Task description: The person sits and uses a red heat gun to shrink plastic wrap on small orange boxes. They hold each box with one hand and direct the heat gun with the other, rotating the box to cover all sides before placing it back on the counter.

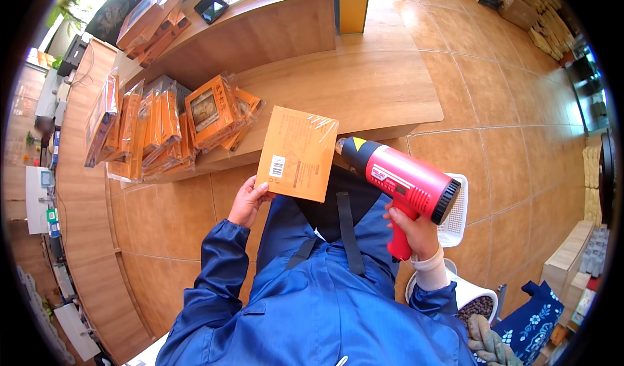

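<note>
Upright in my left hand [251, 202] is an orange cardboard box [298, 154] in clear film, held at its lower left corner, its printed side with a barcode facing me. My right hand [414, 227] grips the handle of a red and black heat gun [407, 178]. The gun's metal nozzle points at the box's right edge, close to it; whether they touch I cannot tell. Left of the box, several orange boxes [161, 127] in loose clear film stand and lean on the wooden bench. One of them, a window box [212, 110], faces up.
More boxes [153, 24] and a phone [211, 8] lie on the raised wooden shelf [273, 20]. To my right are a white plastic basket [456, 215] and a white bucket [470, 293] with dark round pieces. Cartons [519, 5] stand at the far right.
</note>
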Motion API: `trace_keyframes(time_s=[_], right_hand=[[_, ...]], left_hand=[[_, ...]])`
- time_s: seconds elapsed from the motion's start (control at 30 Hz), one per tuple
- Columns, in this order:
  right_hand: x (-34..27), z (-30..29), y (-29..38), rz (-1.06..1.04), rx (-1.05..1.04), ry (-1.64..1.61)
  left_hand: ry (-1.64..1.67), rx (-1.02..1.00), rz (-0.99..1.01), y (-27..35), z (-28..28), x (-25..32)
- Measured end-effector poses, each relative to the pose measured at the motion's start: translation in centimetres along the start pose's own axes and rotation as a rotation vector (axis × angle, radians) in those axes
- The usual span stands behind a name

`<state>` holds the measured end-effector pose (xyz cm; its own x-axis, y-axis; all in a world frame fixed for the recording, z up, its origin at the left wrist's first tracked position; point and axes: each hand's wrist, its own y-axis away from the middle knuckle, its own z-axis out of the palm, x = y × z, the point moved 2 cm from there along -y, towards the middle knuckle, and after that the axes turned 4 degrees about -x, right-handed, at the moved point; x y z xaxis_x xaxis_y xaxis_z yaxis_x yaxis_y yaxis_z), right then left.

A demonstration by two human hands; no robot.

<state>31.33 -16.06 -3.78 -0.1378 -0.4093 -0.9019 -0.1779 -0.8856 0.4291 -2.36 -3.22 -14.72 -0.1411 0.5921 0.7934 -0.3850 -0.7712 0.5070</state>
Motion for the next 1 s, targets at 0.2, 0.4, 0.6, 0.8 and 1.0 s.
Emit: trace_keyframes(time_s=[0.2,0.4,0.6,0.8,1.0], right_hand=[[0.6,-0.2,0.5,-0.007,-0.042,-0.015],[-0.4,0.1,0.1,-0.032,0.015,-0.010],[-1.1,0.5,-0.4,-0.046,0.002,-0.047],[-1.7,0.9,-0.7,-0.061,-0.015,-0.066],[-1.6,0.7,-0.9,-0.063,-0.001,-0.064]], left_hand=[[0.046,-0.017,-0.002,0.2,-0.3,0.2],[0.038,-0.035,-0.005,0.9,-0.3,0.6],[0.031,-0.068,-0.020,1.0,-0.5,0.0],[0.021,-0.050,-0.032,1.3,-0.2,0.2],[0.006,-0.062,-0.033,1.4,0.1,0.6]])
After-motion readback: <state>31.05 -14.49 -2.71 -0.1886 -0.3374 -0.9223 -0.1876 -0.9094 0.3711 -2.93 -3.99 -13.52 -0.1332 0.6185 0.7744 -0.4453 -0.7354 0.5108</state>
